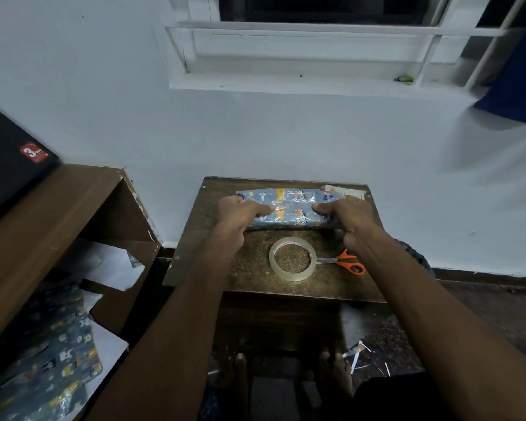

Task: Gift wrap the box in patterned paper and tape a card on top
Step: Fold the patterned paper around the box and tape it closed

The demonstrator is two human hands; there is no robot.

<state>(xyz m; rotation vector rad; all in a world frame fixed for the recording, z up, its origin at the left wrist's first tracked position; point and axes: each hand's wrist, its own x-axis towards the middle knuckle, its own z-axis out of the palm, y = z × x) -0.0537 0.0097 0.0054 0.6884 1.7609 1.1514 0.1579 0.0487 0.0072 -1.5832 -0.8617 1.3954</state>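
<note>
Both hands, left [237, 214] and right [348, 214], grip the wrapped box [289, 208] at twelve o'clock on the tabletop [243, 268]; tape [292, 259] and scissors [348, 261] lie at six, card [346, 192] at one.

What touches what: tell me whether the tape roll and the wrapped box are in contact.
Apart. The head view shows a strip of bare table between the tape roll and the wrapped box.
</note>
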